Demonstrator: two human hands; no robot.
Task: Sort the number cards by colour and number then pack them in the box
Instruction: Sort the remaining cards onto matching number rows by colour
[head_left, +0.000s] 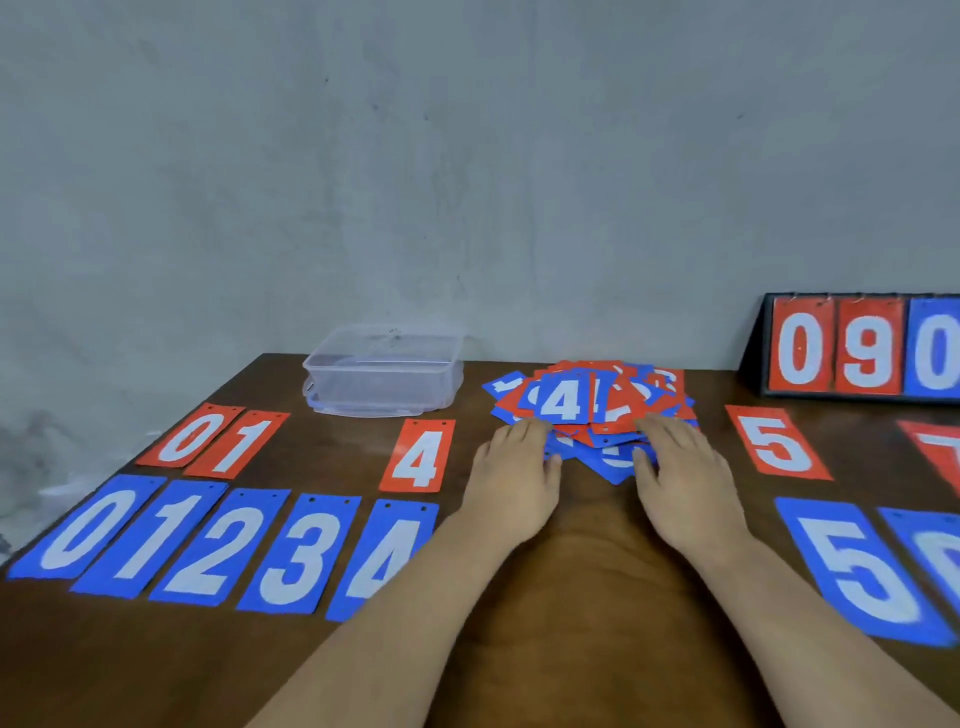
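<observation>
A loose heap of red and blue number cards (587, 410) lies at the middle back of the brown table (587, 571), a blue 4 on top. My left hand (514, 473) rests with straight fingers on the heap's near left edge. On the near right edge lies my right hand (685, 473), also flat. Red 0 and 1 (213, 441) and a red 4 (418, 457) lie at the left. In front of them runs a row of blue cards 0 to 4 (218, 545). A red 5 (776, 441) and a blue 5 (857, 566) lie at the right. The clear plastic box (384, 371) stands open behind.
A black flip scoreboard (862, 348) showing 0, 9, 0 stands at the back right. More cards, a red one (940, 452) and a blue one (935, 556), are cut off by the right border. A grey wall rises behind the table; its left edge drops off.
</observation>
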